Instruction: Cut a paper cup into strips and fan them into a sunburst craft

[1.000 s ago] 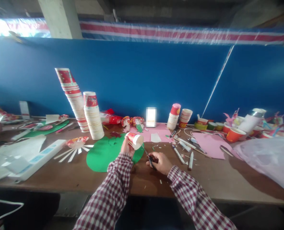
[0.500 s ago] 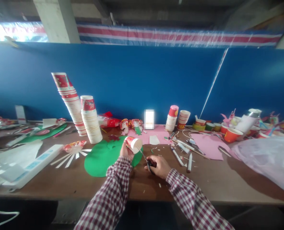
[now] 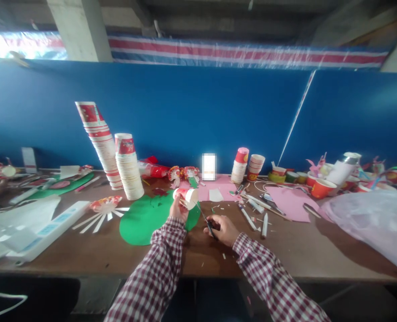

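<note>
My left hand point(image 3: 179, 210) is closed around a red and white paper cup point(image 3: 186, 197), tipped on its side above a green paper sheet point(image 3: 145, 223). In my right hand point(image 3: 223, 229) are dark-handled scissors point(image 3: 209, 224), their blades pointing up and left toward the cup's end. Whether the blades touch the cup is too fine to tell. Left of the green sheet lies a cup cut into spread white strips point(image 3: 106, 210). Small paper scraps point(image 3: 224, 256) are scattered on the brown table under and around my right hand.
Two tall stacks of paper cups point(image 3: 128, 174) stand at the back left, one leaning. Shorter cup stacks point(image 3: 240, 165), pink paper point(image 3: 289, 203) and several markers point(image 3: 264, 225) lie toward the right. A power strip point(image 3: 51, 230) is at left, a plastic bag point(image 3: 373, 223) at right.
The cup has turned slightly, so its pale end faces more to the right. The scissors have drawn back a little from it. Both hands remain in nearly the same place.
</note>
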Action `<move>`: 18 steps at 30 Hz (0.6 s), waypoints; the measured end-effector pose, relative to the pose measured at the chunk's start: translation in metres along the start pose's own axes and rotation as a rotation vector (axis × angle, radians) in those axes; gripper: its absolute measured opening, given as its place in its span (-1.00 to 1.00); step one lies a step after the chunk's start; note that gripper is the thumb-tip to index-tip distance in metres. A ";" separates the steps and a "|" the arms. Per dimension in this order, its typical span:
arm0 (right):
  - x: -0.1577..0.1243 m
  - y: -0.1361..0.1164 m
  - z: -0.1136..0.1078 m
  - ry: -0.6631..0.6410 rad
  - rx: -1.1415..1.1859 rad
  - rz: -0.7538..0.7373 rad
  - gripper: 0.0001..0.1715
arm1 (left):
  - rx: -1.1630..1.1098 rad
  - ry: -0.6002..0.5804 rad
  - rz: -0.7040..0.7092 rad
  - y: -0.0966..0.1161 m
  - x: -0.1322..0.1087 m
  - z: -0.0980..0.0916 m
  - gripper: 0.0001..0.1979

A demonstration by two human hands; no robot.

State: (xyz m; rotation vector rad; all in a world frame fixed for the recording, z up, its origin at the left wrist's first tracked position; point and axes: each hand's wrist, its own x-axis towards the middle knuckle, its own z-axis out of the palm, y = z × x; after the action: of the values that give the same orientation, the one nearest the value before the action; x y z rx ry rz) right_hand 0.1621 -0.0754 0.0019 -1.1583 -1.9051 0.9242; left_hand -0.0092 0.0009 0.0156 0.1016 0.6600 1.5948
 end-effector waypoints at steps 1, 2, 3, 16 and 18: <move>0.000 0.001 0.000 -0.010 0.022 0.010 -0.61 | -0.006 -0.003 -0.001 0.000 0.001 0.000 -0.93; 0.000 0.002 0.001 -0.018 0.034 0.018 -0.62 | -0.008 -0.012 -0.006 -0.001 0.001 0.001 -0.93; 0.000 0.002 0.001 -0.022 0.036 0.023 -0.62 | -0.006 -0.019 -0.015 -0.001 0.002 0.001 -0.93; 0.029 0.000 -0.010 0.036 0.125 -0.003 -0.56 | -0.030 -0.069 -0.067 -0.001 0.018 0.004 -0.92; 0.031 0.004 -0.008 0.028 0.107 -0.016 -0.59 | -0.018 -0.083 -0.083 0.000 0.018 0.003 -0.93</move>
State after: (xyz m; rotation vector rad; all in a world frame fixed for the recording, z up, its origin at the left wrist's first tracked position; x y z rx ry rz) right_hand 0.1594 -0.0438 0.0085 -1.0860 -1.8171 0.9837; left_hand -0.0108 0.0189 0.0122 0.1254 0.5783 1.5079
